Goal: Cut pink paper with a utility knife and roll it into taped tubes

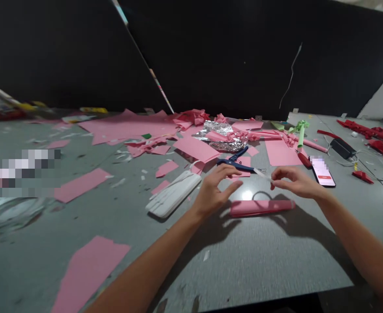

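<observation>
My right hand (291, 180) pinches one end of a narrow whitish strip, perhaps tape (262, 174), which points left toward a dark blue two-handled tool (233, 162). My left hand (215, 188) hovers over the table with thumb and fingers apart, holding nothing. Below and between both hands lies a rolled pink paper tube (261, 208), touched by neither. A white marbled slab-like case (175, 194) rests left of my left hand. Right of my right hand is a phone (322, 171) with its screen lit.
Pink paper sheets (129, 125) and scraps spread along the back, around crumpled foil (222, 135). A green paper piece (301, 132), a black adapter (342, 148) with cables, and red paper (371, 130) lie at right. A black panel (230, 56) rises behind the table.
</observation>
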{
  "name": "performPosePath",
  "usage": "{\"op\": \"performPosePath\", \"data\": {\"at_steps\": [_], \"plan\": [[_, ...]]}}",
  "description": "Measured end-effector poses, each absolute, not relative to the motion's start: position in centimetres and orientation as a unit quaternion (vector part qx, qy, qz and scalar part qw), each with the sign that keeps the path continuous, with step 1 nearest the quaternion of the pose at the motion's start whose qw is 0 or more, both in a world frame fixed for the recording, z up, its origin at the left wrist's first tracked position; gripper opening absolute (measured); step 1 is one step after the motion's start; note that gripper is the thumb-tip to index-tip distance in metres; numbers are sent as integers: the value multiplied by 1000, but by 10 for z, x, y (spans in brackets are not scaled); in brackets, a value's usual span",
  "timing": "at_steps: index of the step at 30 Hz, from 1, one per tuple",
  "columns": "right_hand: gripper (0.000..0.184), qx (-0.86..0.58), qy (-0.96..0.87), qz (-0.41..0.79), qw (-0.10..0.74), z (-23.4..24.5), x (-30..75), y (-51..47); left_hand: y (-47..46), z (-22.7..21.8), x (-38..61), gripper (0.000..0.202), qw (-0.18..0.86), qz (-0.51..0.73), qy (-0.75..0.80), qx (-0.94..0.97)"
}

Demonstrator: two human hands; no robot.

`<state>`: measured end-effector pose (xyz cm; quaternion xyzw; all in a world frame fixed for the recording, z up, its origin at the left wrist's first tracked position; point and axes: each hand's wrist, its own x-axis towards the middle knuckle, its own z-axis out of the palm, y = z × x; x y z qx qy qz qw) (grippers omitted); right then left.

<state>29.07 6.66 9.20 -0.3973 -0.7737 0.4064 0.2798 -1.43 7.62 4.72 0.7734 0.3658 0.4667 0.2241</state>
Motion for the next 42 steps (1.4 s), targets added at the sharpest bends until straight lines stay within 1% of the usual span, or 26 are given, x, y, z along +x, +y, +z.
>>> {"op": "performPosePath", "data": {"at_steps": [2,3,5,6,10,12,15,18,21,24,27,30,32,34,35,36,37,39,40,41,42], "plan": [[19,-347,-741,487,307,106,281,64,74,65,-12,31,192,476,325,795],[21,-324,-727,516,315,112,275,64,75,76,-11,32,182,472,305,807],[20,-288,-707,552,334,122,267,65,79,102,-10,22,187,450,270,830],[18,-273,-701,560,346,126,263,65,81,115,-10,18,199,437,254,840],[7,-231,-687,566,393,136,256,68,91,159,-12,19,270,395,238,845],[8,-207,-679,572,410,136,256,69,94,168,-13,20,307,393,238,833],[11,-185,-686,570,412,135,257,68,98,167,-14,21,334,404,235,818],[13,-210,-703,555,391,135,257,64,98,162,-15,20,299,394,231,838],[16,-249,-706,548,373,135,251,59,92,162,-15,19,217,373,228,873],[22,-273,-708,544,359,133,243,56,86,165,-12,23,150,353,225,896],[25,-311,-730,490,360,129,242,57,85,164,-10,23,109,361,247,893],[25,-391,-775,355,346,118,253,64,86,154,-17,24,101,401,322,851],[23,-437,-808,275,284,104,267,71,82,137,-27,22,137,397,365,831],[23,-467,-828,231,206,84,282,78,73,110,-40,20,192,347,372,839],[23,-484,-828,217,182,74,289,80,67,94,-46,18,218,313,358,852],[22,-496,-824,210,175,65,295,80,59,76,-50,19,240,274,341,866],[19,-508,-819,199,180,57,301,78,52,58,-52,26,242,251,334,876],[25,-520,-810,164,217,44,308,68,38,26,-50,58,215,212,345,889],[31,-515,-812,152,231,41,311,61,33,14,-47,64,196,198,356,892],[36,-501,-819,148,236,39,313,53,30,5,-43,62,187,191,366,891],[41,-482,-832,155,227,38,313,44,28,0,-38,55,190,194,374,887]]}}
